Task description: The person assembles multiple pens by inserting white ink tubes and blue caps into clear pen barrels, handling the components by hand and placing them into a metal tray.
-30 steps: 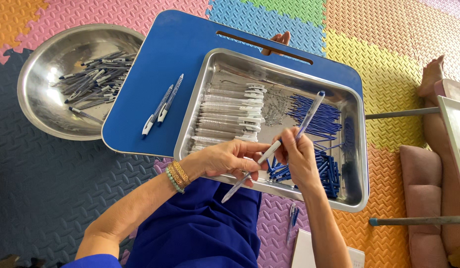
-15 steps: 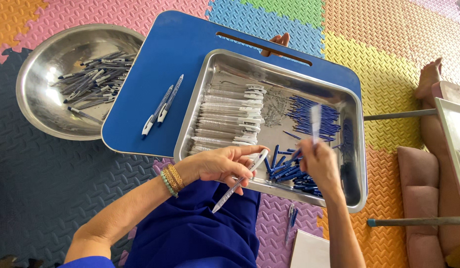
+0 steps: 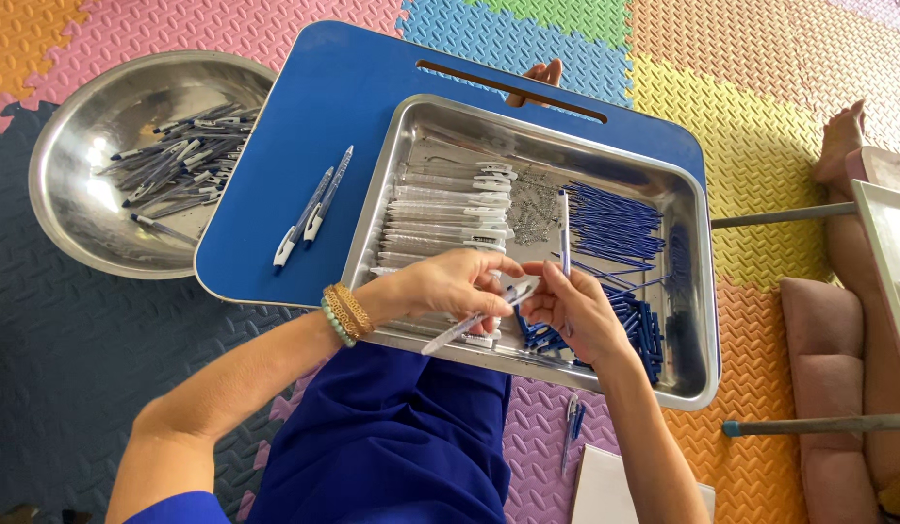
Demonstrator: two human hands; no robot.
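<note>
My left hand (image 3: 450, 286) is shut on a clear-and-white pen barrel (image 3: 459, 333) that slants down to the left over the near side of a steel tray (image 3: 527, 116). My right hand (image 3: 576, 311) touches the barrel's upper end and pinches a thin blue refill (image 3: 564, 228) that stands upright. The tray holds a row of clear barrels (image 3: 440, 209), a small heap of springs (image 3: 535, 209), loose blue refills (image 3: 615, 218) and several small blue parts (image 3: 644, 325). It rests on a blue lap desk (image 3: 343, 107) over my legs.
Two finished pens (image 3: 314, 209) lie on the desk left of the tray. A steel bowl (image 3: 71, 194) with several pens (image 3: 178, 165) sits on the foam mat at far left. A pen (image 3: 572, 427) lies on the mat by my knee. A pink cushion (image 3: 828, 349) and metal bars are at right.
My right hand swung right over the blue parts, then came back to the barrel's end with a refill held upright. My left hand stayed almost still with the barrel.
</note>
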